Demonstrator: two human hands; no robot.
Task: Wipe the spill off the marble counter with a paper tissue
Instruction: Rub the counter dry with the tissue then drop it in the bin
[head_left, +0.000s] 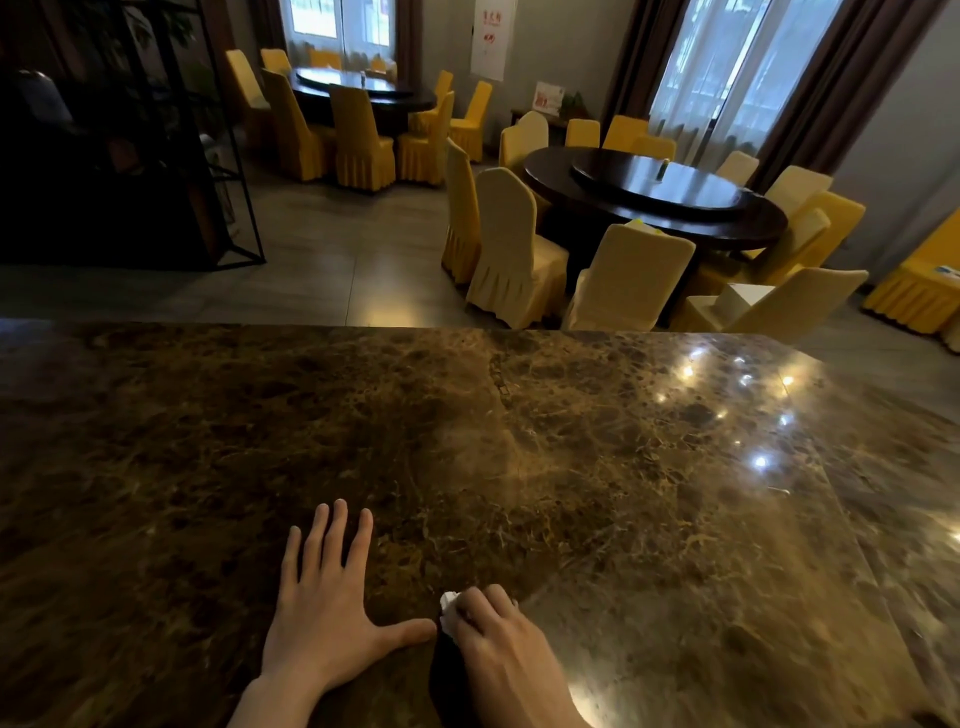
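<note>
Polished brown veined marble counter (571, 467), near edge: left hand (327, 613) laid flat, palm down, fingers spread and thumb out toward the right hand (498, 644). Right hand curled over a crumpled white paper tissue (451, 609), fingers closed on it and pressing it to the stone just beside the left thumb. Beyond the counter: round dark dining table (660, 197) ringed by yellow fabric-covered chairs (511, 254).

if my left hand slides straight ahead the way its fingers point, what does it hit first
Nothing, apparently: ahead of the left hand lies only bare marble counter up to its far edge.
</note>
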